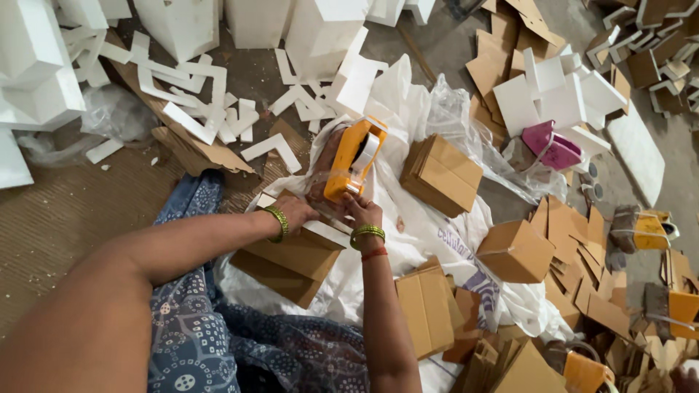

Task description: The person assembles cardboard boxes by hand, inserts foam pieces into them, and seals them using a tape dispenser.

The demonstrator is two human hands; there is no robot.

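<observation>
— Where was the cardboard box [295, 258]?
— On the white plastic sheet [408, 218], under both hands, beside the blue patterned cloth [196, 327]
— And the hands?
— The left hand [295, 211] lay curled on its top edge; the right hand [362, 211] gripped the orange tape dispenser [353, 156]. Closed boxes [440, 175] and foam pieces [196, 109] lay around

both arms bare, reaching forward from the lower frame and converging at centre. left hand [295, 211] palm down, fingers curled in a closed grasp, green bangle at the wrist. right hand [362, 212] just beside it, fingers bent and closed, green bangle and red thread at the wrist.
</observation>
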